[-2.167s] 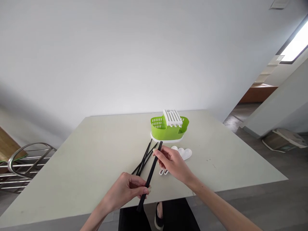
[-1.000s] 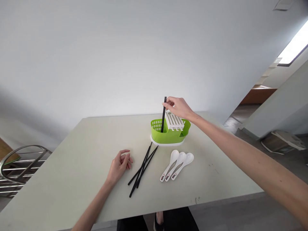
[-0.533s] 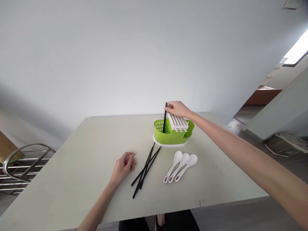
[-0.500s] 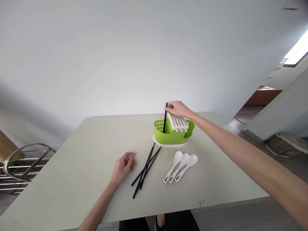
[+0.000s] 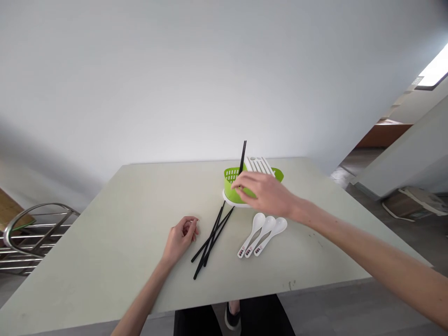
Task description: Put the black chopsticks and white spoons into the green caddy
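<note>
In front of the green utensil holder (image 5: 229,190) is my right hand (image 5: 261,187), its fingers apart and nothing held, hiding part of the holder. A pair of black chopsticks (image 5: 242,156) leans upright in the holder's left compartment. The white slotted rack (image 5: 259,165) sits tilted over the holder's middle. My left hand (image 5: 182,235) rests on the table with fingers curled and nothing visible in them. Just right of it lie several loose black chopsticks (image 5: 212,242), crossed over each other. Three white spoons (image 5: 262,235) lie side by side in front of the holder.
The pale table (image 5: 133,210) meets a plain wall (image 5: 175,84) at its far edge. A metal rack (image 5: 38,233) stands beyond the left edge, and a bin-like box (image 5: 413,207) is on the floor at right.
My right hand has let go of the chopsticks in the holder and moved down toward me. Those chopsticks stay standing there. My left hand has hardly moved.
</note>
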Tool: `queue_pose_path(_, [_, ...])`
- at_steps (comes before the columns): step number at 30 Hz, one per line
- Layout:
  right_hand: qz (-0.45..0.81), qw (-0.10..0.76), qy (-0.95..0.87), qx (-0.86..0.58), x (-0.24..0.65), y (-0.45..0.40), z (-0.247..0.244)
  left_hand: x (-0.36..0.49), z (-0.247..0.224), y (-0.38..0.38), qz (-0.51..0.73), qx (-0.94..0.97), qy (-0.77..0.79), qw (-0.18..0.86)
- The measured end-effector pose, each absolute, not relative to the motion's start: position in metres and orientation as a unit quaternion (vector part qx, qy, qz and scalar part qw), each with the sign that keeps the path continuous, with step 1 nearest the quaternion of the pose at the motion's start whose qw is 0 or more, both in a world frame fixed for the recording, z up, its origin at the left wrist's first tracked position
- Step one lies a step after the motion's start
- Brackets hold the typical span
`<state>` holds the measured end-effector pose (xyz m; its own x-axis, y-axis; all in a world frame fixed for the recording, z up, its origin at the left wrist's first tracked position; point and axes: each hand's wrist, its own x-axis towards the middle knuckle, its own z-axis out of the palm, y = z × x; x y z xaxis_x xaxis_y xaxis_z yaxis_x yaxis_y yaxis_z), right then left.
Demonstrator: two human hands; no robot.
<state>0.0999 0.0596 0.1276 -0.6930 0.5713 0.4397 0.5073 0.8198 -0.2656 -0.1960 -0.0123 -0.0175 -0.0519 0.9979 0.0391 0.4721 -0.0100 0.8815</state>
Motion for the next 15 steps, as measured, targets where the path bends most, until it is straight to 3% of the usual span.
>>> queue_pose_path(8, [0.052, 0.019, -0.982, -0.179, 0.092, 0.020, 0.059, -0.185, -0.016, -0.018, 0.323, 0.647, 0.641, 0.258])
queue_pose_path(15, [0.123, 0.032, -0.978, -0.168, 0.102, -0.011, 0.068, -0.160, -0.019, -0.032, 0.228, 0.716, 0.642, 0.154])
